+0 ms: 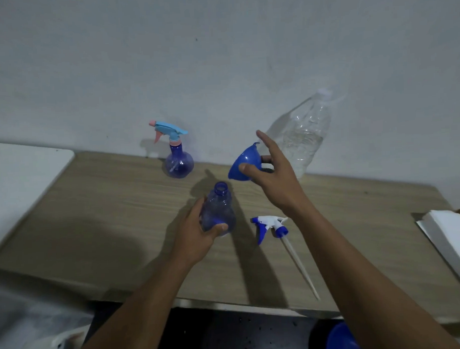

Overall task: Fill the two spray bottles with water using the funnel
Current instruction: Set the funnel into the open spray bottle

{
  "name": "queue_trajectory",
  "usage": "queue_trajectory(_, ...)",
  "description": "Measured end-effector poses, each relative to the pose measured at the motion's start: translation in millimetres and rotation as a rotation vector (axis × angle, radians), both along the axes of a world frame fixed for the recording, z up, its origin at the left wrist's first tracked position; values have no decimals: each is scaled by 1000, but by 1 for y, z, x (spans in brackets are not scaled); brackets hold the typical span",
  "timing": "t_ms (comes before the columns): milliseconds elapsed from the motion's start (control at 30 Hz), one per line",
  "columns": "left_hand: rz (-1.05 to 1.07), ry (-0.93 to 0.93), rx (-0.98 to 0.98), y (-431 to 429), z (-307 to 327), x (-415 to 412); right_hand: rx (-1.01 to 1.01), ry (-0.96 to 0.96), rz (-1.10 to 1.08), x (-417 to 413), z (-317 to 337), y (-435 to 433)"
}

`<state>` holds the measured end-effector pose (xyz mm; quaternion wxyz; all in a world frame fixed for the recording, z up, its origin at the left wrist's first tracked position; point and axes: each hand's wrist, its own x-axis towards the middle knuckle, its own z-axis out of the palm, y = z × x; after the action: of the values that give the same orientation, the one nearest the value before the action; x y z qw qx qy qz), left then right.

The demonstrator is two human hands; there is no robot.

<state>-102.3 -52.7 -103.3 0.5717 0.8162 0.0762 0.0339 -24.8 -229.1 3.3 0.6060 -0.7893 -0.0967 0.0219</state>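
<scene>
We see a bench (108, 217) of pale wood grain, matt and smooth. The open spray bottle (219, 211) is translucent blue plastic, lightly glossy. Just behind and right of it, the funnel (243, 163) is opaque blue plastic, shiny. Behind and left of it, the capped spray bottle (179, 163) is the same plastic, its trigger pale blue and pink. Right of it, the loose trigger head (271, 226) is white and blue plastic. Farther behind and right, the water bottle (304, 135) is clear, ribbed plastic.

tabletop (95, 218) lies bare left of the open bottle (219, 208); trigger head (271, 226) and water bottle (305, 135) crowd its right.
</scene>
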Motion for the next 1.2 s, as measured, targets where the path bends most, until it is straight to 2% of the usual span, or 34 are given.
queue_trajectory(233,7,23,-54,2,-10,3,166,-66,20,-23,11,21)
queue_trajectory(533,11,26,-57,3,-16,8,106,-129,-52,-37,-17,35)
queue_trajectory(733,0,27,-31,4,-17,7,-2,-108,0,-41,-23,32)
queue_trajectory(900,0,13,79,7,-10,2,-193,-146,-11,-41,-16,33)
queue_trajectory(1000,-14,16,126,7,-5,2,-242,-141,-5,-41,-10,33)
queue_trajectory(1200,11,35,45,7,-5,4,-294,-119,2,-41,-1,34)
